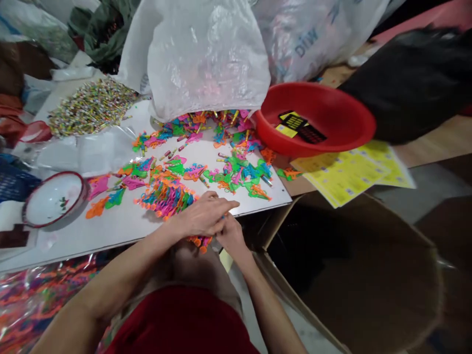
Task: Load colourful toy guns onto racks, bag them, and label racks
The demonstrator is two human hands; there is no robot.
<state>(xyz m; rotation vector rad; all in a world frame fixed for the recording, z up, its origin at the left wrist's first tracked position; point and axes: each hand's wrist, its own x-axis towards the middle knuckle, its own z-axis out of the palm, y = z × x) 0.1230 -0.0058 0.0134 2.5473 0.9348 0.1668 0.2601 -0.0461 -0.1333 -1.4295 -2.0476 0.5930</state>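
At the table's front edge my two hands meet over a small bundle of coloured plastic toys (201,242), whose orange ends poke out below. My left hand (201,215) lies across the top, fingers together and curved over the bundle. Closed against its right end, my right hand (231,237) has its fingertips partly hidden beneath the left. Just left of them rests a neat row of similar toys (167,195) in orange, pink, blue and green. Loose toys (236,172) and small striped tubes are scattered behind. The toys' exact kind is too blurred to tell.
A white sack (210,59) spills toys onto the white table (147,223). Small striped tubes (94,105) form a heap at back left, behind an enamel bowl (55,199). On the right are a red basin (317,123), yellow printed sheets (346,172) and a large open carton (437,275).
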